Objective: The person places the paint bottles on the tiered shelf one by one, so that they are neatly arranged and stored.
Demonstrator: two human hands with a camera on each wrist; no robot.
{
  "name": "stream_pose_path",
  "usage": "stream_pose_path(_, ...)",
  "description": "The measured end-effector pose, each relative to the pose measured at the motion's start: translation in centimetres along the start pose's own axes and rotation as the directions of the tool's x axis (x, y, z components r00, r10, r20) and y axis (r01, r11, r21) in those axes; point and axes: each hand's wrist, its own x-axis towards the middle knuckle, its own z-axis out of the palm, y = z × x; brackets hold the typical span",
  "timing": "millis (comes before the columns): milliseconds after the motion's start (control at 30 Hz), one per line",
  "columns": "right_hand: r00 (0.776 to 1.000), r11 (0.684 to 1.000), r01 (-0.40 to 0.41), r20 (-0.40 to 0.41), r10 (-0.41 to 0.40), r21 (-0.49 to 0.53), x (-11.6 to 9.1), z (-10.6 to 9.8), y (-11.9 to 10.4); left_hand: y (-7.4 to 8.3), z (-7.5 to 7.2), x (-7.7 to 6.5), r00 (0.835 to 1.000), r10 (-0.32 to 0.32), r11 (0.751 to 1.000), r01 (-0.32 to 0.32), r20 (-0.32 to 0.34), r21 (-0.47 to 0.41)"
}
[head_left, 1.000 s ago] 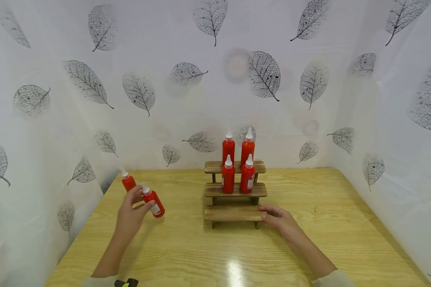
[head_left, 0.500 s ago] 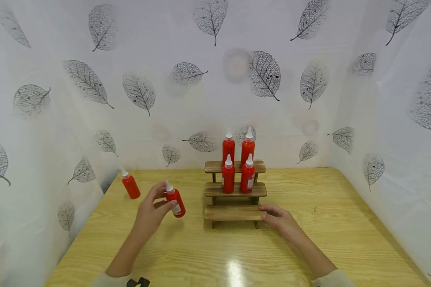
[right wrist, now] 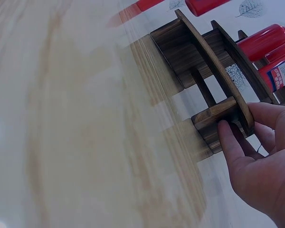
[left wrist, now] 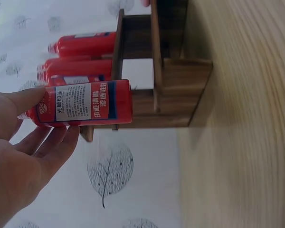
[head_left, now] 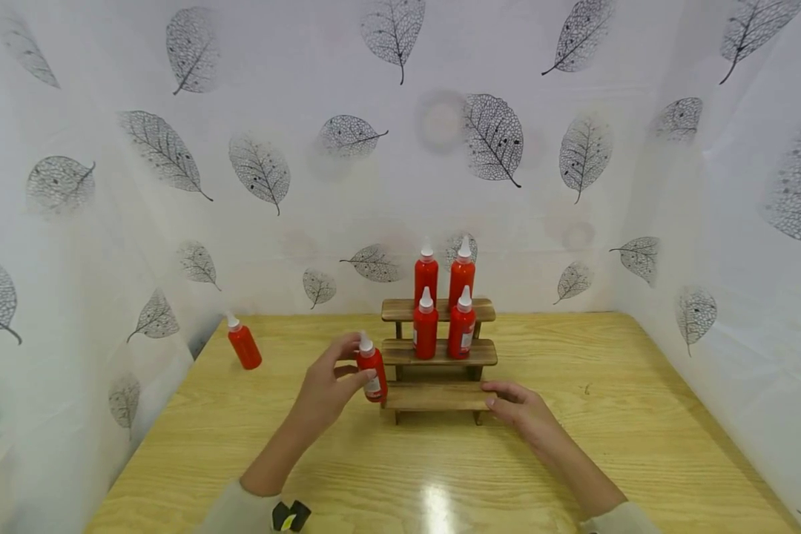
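My left hand (head_left: 330, 382) grips a red squeeze bottle (head_left: 372, 373) with a white pointed cap, between thumb and fingers near its upper part. The bottle leans slightly, at the left end of a three-step wooden display stand (head_left: 434, 397). In the left wrist view the label of the held bottle (left wrist: 85, 102) faces the camera. My right hand (head_left: 521, 415) pinches the right end of the lowest step; the right wrist view shows the thumb under the stand (right wrist: 213, 114) and a finger over its edge. Two red bottles (head_left: 425, 334) stand on the middle step, two more (head_left: 463, 282) on the top one.
Another red bottle (head_left: 245, 346) stands on the wooden table (head_left: 507, 482) at the far left. Leaf-patterned white sheeting (head_left: 400, 193) rises behind the table and along both sides.
My left hand has carried its bottle rightward, from beside the far-left bottle to the stand's left end. The right hand has stayed on the lowest step.
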Motion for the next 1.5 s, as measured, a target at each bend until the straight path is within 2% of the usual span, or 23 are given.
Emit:
stream_pose_path(200, 1.000, 1.000, -0.007, 0.004, 0.006, 0.013, 0.0, 0.0, 0.0, 0.8, 2.3, 0.9, 0.999, 0.019, 0.999, -0.018, 0.041, -0.036)
stream_pose_path(467, 1.000, 1.000, -0.017, -0.006, 0.018, 0.022, 0.0, 0.0, 0.0, 1.2, 5.2, 2.0, 0.993, 0.041, 0.997, -0.033, 0.114, -0.068)
stream_pose_path(700, 1.000, 0.999, -0.022, -0.003, 0.022, 0.029, -0.1, 0.0, 0.0, 1.4, 7.7, 2.8, 0.981, 0.070, 0.997, -0.067, 0.182, -0.023)
stream_pose_path(1000, 1.000, 0.999, -0.018, -0.006, 0.018, 0.030, 0.0, -0.1, 0.0, 1.9, 10.1, 3.8, 0.972, 0.088, 0.996, -0.093, 0.220, 0.015)
stream_pose_path(1167, 1.000, 1.000, -0.012, -0.017, 0.012, 0.029, 0.0, -0.1, 0.0, 1.9, 11.1, 4.1, 0.965, 0.101, 0.994, -0.109, 0.244, 0.017)
stream_pose_path(1500, 1.000, 1.000, -0.019, -0.023, 0.019, 0.019, 0.1, 0.0, 0.0, 2.0, 11.6, 3.7, 0.968, 0.098, 0.994, -0.107, 0.230, 0.029)
